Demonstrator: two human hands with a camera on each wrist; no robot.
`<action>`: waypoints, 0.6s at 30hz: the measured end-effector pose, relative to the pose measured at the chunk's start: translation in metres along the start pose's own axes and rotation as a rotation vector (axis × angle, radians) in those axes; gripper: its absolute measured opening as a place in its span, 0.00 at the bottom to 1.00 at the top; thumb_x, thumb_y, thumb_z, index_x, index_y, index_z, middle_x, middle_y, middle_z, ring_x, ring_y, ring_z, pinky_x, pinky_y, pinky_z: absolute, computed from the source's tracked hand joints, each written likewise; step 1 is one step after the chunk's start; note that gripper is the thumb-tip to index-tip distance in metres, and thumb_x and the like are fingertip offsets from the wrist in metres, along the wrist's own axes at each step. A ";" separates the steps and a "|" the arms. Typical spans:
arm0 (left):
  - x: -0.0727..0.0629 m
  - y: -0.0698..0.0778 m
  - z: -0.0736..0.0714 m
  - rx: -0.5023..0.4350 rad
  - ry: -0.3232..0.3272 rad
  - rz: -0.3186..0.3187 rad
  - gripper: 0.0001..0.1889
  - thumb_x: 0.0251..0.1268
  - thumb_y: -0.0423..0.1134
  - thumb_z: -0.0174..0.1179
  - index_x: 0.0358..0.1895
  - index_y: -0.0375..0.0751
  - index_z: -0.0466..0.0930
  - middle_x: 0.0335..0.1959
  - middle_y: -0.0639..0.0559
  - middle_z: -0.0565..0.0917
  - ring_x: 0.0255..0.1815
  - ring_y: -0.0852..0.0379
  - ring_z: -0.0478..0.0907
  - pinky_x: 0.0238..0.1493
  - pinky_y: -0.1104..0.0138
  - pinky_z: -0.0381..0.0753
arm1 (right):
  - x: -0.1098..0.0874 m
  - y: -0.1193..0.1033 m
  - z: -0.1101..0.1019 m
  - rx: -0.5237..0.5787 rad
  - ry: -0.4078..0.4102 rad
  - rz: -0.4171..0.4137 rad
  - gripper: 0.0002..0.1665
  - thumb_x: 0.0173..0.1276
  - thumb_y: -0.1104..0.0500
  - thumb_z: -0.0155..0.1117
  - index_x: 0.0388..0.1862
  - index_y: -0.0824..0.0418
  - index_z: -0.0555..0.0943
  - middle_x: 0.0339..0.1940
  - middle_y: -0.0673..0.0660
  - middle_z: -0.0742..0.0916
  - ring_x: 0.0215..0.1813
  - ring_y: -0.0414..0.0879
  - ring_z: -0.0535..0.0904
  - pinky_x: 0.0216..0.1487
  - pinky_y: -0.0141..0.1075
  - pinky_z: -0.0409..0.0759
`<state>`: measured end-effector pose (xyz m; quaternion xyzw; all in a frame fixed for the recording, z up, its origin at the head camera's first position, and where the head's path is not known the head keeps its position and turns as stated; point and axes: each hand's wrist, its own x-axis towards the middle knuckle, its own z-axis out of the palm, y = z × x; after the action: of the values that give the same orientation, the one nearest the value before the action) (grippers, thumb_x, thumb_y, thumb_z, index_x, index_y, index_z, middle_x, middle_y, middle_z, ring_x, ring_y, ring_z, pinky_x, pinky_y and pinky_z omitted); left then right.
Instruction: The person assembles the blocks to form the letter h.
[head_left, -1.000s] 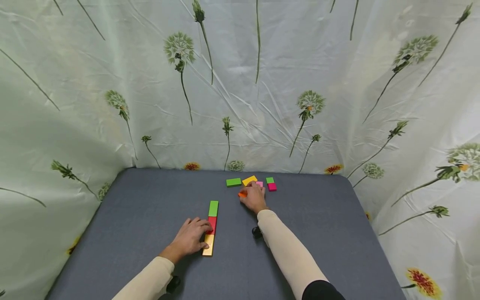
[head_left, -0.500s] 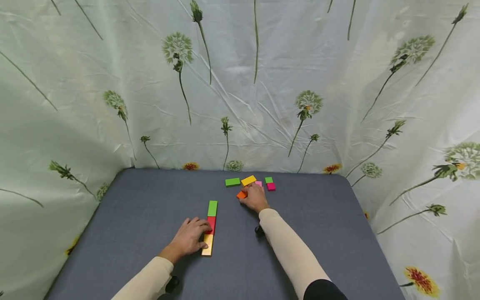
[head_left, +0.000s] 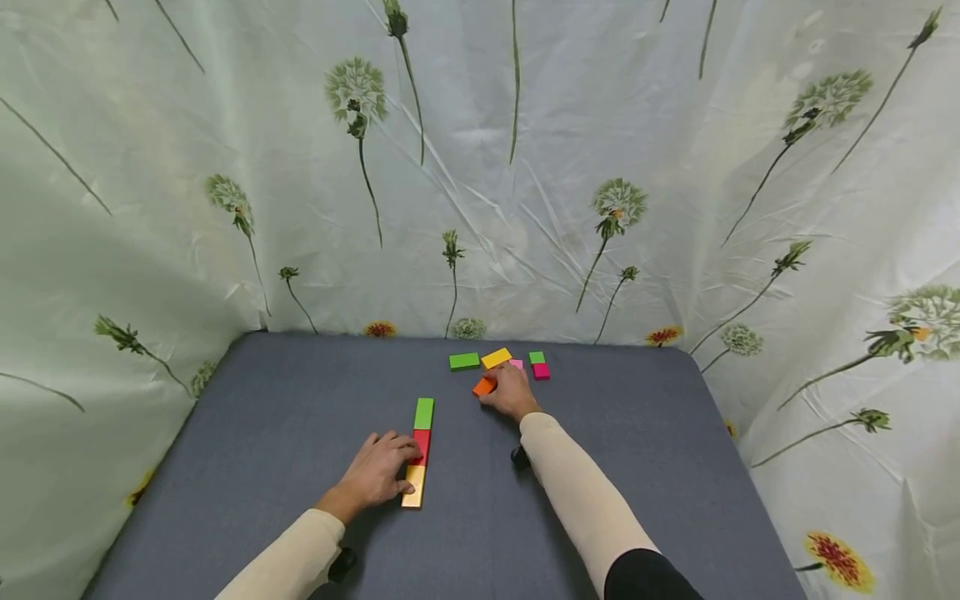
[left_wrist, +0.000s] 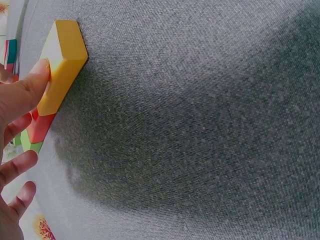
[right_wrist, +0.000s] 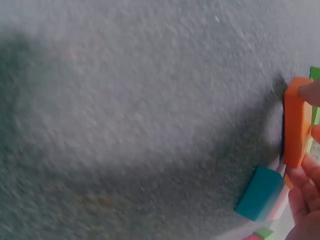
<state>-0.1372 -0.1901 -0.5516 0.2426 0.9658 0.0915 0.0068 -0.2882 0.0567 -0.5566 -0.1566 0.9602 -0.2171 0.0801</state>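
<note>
A row of three flat blocks lies on the table, green [head_left: 424,413] at the far end, red [head_left: 422,446] in the middle and yellow [head_left: 412,497] nearest. My left hand [head_left: 375,471] rests beside this row, its thumb [left_wrist: 39,75] against the yellow block's side and a finger at the red one; the other fingers are spread loosely. Farther back, my right hand [head_left: 510,392] pinches an orange block [right_wrist: 295,122] at its ends between thumb and fingers. In the head view that hand covers part of the orange block [head_left: 483,387]. A teal block [right_wrist: 260,194] lies beside those fingers.
Near the table's back edge lie a green block [head_left: 464,362], a yellow-orange block [head_left: 496,358] and a partly hidden pink block [head_left: 516,364]. To their right, a small green block [head_left: 537,357] touches a magenta one [head_left: 541,372]. A flower-patterned curtain [head_left: 525,208] borders the table.
The orange block has turned slightly under my right hand and more of it shows. My left hand and the three-block row hold still; the head view shifts a little.
</note>
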 end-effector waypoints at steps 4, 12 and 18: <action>0.001 -0.003 -0.002 0.010 0.013 0.005 0.25 0.41 0.51 0.77 0.45 0.47 0.85 0.47 0.55 0.82 0.46 0.54 0.73 0.42 0.59 0.68 | 0.007 -0.007 -0.009 0.067 -0.022 -0.023 0.28 0.57 0.56 0.73 0.56 0.64 0.81 0.52 0.59 0.83 0.53 0.52 0.76 0.59 0.43 0.73; -0.003 -0.003 -0.002 -0.011 0.016 0.012 0.24 0.40 0.51 0.78 0.44 0.47 0.84 0.46 0.55 0.82 0.46 0.54 0.73 0.43 0.58 0.68 | 0.018 -0.026 -0.014 0.114 -0.095 -0.150 0.30 0.56 0.58 0.73 0.58 0.66 0.79 0.57 0.61 0.81 0.58 0.54 0.76 0.61 0.43 0.71; 0.000 -0.002 -0.002 -0.001 -0.029 -0.012 0.25 0.42 0.52 0.76 0.46 0.48 0.84 0.48 0.56 0.81 0.47 0.54 0.73 0.44 0.58 0.68 | 0.031 -0.046 -0.017 0.094 -0.202 -0.228 0.32 0.58 0.58 0.73 0.62 0.64 0.76 0.62 0.60 0.79 0.64 0.55 0.72 0.64 0.45 0.68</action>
<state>-0.1383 -0.1925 -0.5505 0.2381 0.9670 0.0882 0.0216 -0.3088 0.0132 -0.5232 -0.2818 0.9120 -0.2525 0.1581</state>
